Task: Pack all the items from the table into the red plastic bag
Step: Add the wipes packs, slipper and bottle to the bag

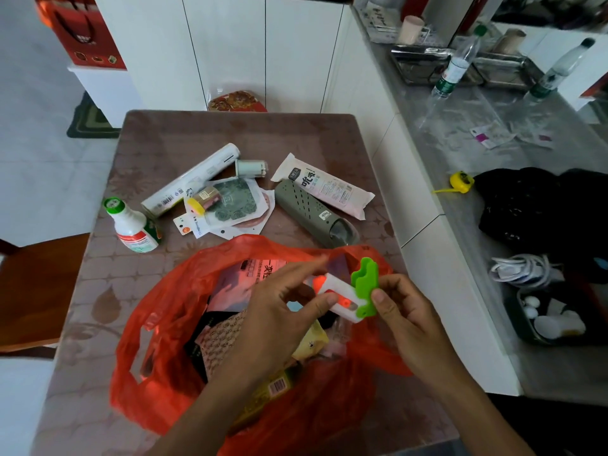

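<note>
The red plastic bag [158, 324] lies open on the table's near half, with several packets inside. Over its mouth, my left hand [279, 307] and my right hand [404, 311] together hold a small white gadget with a green end [353, 291]. Farther back on the table lie a white bottle with a green cap [131, 225], a long white roll [194, 179], a small jar with a yellow lid [204, 199], flat packets [237, 205], a small white cylinder [251, 168], a grey perforated case [312, 212] and a white noodle packet [325, 185].
The brown patterned table [108, 291] meets a grey counter [467, 153] on the right, which carries a yellow tape measure [460, 182], a black bag [533, 205], white cables and plastic bottles. A wooden chair [36, 284] stands at the left.
</note>
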A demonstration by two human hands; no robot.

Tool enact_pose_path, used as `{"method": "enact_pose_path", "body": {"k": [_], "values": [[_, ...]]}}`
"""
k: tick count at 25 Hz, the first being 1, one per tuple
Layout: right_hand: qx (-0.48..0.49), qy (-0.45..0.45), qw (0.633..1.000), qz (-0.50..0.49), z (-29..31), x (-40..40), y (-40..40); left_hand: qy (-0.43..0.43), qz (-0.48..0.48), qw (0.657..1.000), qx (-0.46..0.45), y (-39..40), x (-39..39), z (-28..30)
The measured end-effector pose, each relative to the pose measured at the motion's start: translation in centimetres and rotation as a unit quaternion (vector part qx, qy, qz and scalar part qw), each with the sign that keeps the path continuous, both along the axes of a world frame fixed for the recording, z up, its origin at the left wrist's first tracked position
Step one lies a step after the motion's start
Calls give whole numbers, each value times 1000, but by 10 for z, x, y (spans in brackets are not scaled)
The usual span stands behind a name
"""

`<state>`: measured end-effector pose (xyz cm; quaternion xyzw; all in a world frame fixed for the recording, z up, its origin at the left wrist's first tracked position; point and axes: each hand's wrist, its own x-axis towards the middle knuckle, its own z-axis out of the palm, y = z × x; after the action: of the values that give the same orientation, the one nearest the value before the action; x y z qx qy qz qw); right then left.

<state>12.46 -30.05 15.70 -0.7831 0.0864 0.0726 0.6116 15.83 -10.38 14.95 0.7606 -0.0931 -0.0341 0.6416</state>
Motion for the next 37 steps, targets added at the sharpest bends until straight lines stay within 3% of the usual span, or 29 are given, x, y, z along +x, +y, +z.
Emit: {"method": "enact_pose_path", "body": {"k": [3,5,7,9,10,12,14,16,18,20,22,25,29,32,35,37], "values": [[-22,-19,1000,-8,10,-2,-2,9,30,999,-8,-8,2,-11],[-23,-48,998,-27,25,-2,-3,11,-18,999,37,-18,-3,-21],[54,-65,993,-78,47,1,-6,11,-60,990,124,-22,-10,-30],[109,-75,986,-101,71,4,-14,-20,-33,981,191,-3,-7,-29],[111,-81,985,-101,81,5,-18,-56,18,970,236,16,1,-34],[84,-76,989,-98,92,6,-20,-61,111,909,397,70,25,-47],[60,-69,993,-78,95,7,-13,84,124,865,479,123,47,-58],[59,-84,992,-78,101,9,-4,137,91,878,449,139,48,-59],[66,-109,987,-101,121,12,-3,46,73,921,379,133,34,-49],[-11,-126,988,-85,146,16,-12,-10,42,953,301,118,11,-29],[-106,-124,984,-75,157,24,-20,0,19,965,262,102,-4,-22],[-61,-91,982,-151,136,42,-11,7,6,958,286,85,-3,-32],[-20,-105,979,-174,113,54,0,-7,160,948,275,120,42,-23],[-4,-126,977,-170,116,50,0,-20,176,934,311,145,70,-10],[-32,-90,976,-196,101,50,-17,-3,114,927,357,153,84,-9],[-144,-12,972,-185,72,59,-38,28,43,920,388,150,81,-14]]}}
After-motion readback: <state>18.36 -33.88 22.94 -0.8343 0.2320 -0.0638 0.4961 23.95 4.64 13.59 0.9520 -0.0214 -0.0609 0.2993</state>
